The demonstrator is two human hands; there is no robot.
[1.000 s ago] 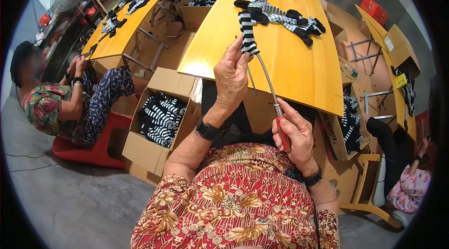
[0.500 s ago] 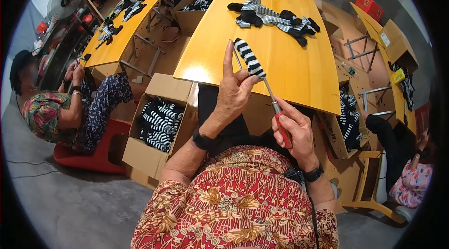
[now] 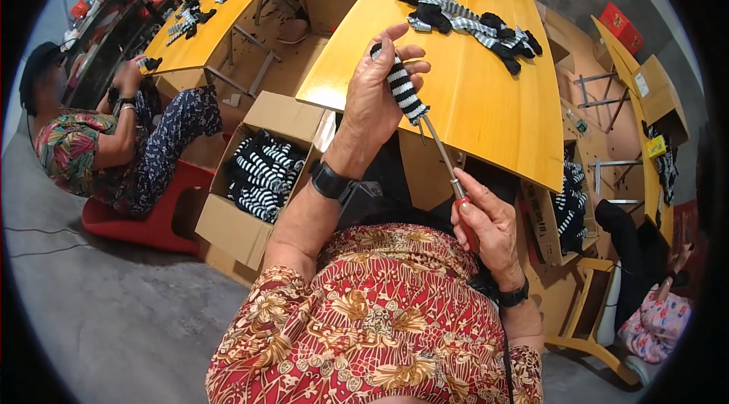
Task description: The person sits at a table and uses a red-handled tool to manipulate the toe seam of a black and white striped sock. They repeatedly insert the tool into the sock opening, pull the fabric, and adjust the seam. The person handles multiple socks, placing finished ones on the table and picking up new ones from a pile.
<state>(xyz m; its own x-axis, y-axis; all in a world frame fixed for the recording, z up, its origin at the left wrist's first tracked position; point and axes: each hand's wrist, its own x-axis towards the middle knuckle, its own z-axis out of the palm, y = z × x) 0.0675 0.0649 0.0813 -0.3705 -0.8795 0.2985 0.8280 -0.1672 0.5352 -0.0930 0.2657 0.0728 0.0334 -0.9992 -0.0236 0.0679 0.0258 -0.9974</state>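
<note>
My right hand (image 3: pixel 490 225) grips the red handle (image 3: pixel 466 231) of a tool with a long metal shaft (image 3: pixel 441 147). The shaft runs up into the lower end of a black-and-white striped knit tube (image 3: pixel 406 91), and a shorter thin metal prong (image 3: pixel 423 131) shows beside it. Around the tube's upper part curls my left hand (image 3: pixel 373 93), thumb near the top end and fingers bent behind and past it. The palm lies along the tube's left side. Both hands are in front of the yellow table's near edge.
On the yellow table (image 3: pixel 486 115) lies a pile of striped and black knit pieces (image 3: pixel 478 28). Cardboard boxes of striped pieces stand at left (image 3: pixel 292 241) and right (image 3: pixel 550 222). A person (image 3: pixel 91 138) sits at the left table; another (image 3: pixel 653 305) sits at right.
My left hand has shifted from pinching the tube's lower end to curling round its upper part. The tool stays in my right hand. The view has shifted slightly.
</note>
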